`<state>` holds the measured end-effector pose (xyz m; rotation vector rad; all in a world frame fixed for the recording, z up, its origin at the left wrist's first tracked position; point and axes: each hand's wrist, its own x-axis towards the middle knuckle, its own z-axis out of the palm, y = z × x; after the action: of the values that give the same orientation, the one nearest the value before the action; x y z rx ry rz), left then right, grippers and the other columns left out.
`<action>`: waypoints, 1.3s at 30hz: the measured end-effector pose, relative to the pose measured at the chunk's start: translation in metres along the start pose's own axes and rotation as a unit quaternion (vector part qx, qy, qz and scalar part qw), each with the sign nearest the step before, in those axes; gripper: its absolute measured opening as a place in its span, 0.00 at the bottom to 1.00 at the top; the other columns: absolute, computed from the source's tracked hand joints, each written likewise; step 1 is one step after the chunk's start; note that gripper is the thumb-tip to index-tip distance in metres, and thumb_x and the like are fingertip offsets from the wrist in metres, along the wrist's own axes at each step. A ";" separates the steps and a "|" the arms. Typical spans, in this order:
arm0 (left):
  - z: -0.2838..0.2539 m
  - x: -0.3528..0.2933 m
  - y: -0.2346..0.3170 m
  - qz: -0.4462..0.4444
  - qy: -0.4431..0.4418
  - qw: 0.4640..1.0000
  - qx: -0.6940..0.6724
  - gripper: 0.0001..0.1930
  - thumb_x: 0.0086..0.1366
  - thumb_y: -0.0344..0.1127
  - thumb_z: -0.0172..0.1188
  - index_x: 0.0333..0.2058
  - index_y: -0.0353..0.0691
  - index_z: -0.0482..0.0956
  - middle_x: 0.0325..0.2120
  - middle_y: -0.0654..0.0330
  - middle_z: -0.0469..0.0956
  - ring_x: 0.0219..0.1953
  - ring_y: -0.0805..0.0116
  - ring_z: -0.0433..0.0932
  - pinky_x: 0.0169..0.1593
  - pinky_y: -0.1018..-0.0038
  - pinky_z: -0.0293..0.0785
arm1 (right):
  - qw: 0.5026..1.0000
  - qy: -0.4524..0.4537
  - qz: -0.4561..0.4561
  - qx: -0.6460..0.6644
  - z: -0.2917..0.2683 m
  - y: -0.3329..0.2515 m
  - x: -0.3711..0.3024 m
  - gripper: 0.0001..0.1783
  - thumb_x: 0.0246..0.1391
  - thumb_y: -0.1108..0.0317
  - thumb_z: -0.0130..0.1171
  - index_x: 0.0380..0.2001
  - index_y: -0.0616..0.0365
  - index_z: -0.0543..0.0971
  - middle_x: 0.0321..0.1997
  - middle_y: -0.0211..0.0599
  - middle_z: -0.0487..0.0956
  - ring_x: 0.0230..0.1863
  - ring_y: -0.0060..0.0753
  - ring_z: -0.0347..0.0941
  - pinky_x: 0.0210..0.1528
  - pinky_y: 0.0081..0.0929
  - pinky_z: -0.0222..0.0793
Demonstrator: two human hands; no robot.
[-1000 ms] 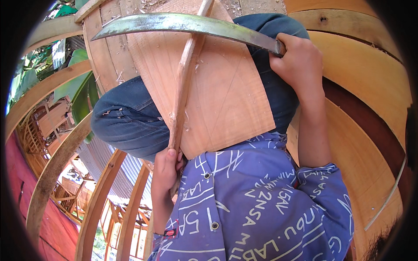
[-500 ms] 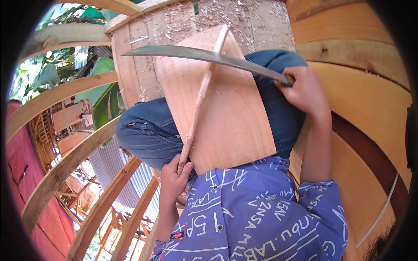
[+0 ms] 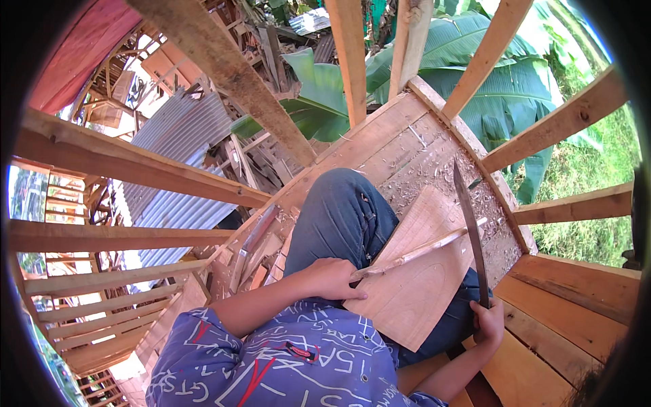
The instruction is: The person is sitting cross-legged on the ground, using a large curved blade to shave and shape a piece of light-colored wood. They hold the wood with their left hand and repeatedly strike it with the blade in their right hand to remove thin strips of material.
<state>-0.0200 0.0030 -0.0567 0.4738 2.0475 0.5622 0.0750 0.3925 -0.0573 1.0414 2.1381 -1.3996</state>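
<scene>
Blade now points up the view, not left as earlier; view itself has turned. Left hand pinches the stick, hiding its near end. Right hand clasps the blade's base, covering it. Stick slants up-right over the board; blade crosses near its far tip, contact unclear.

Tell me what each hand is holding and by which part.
Left hand: the wooden stick, by its near end. Right hand: the machete, by its handle end.
</scene>
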 end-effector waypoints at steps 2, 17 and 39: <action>0.002 0.000 -0.001 0.001 -0.004 1.000 0.027 0.34 0.52 0.65 0.59 0.29 0.30 0.80 0.26 0.41 0.78 0.34 0.43 0.79 0.38 0.56 0.74 | 0.999 -0.016 0.013 0.028 -0.001 -0.011 -0.002 0.13 0.45 0.73 0.62 0.14 0.56 0.69 0.10 0.25 0.66 0.11 0.19 0.60 0.13 0.21 0.49; 0.022 -0.038 -0.025 0.009 0.007 0.999 -0.031 0.31 0.53 0.64 0.59 0.31 0.34 0.82 0.28 0.48 0.80 0.34 0.48 0.80 0.37 0.59 0.75 | 0.998 0.007 -0.055 -0.019 0.012 0.000 -0.033 0.09 0.45 0.72 0.63 0.20 0.57 0.71 0.11 0.27 0.66 0.11 0.20 0.61 0.14 0.20 0.52; 0.034 -0.041 -0.042 0.120 0.211 0.970 0.031 0.24 0.53 0.58 0.61 0.23 0.38 0.75 0.13 0.50 0.73 0.20 0.49 0.75 0.26 0.60 0.70 | 0.992 -0.043 -0.083 0.081 0.032 -0.017 -0.078 0.09 0.50 0.68 0.64 0.26 0.61 0.75 0.14 0.24 0.70 0.14 0.14 0.65 0.14 0.17 0.56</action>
<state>0.0249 -0.0468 -0.0677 0.6924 2.4352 0.7996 0.1101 0.3311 -0.0091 0.8571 2.1184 -1.6877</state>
